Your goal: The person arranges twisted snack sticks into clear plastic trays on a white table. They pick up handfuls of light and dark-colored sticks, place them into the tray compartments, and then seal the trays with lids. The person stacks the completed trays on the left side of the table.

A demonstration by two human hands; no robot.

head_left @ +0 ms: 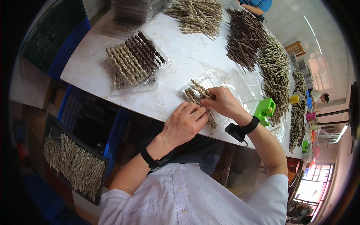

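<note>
An opened clear plastic box (183, 90) lies at the table's near edge, with a few beige twisted sticks (198, 87) in it. My right hand (224, 102) is closed on these sticks from the right, its thumb and forefinger pressed around them. From the near left, my left hand (184, 122) bends its fingers over the same sticks and is closed on them; its fingertips are partly hidden. The box's transparent lid (245, 84) is folded out to the right, behind my right hand. Both wrists wear black bands.
Filled boxes of beige and dark brown twists (137, 60) are stacked at the left. Piles of brown sticks (245, 37) and beige sticks (275, 71) cover the right side. A green tape dispenser (265, 110) stands beside my right wrist. A black tray (75, 161) holds more sticks below.
</note>
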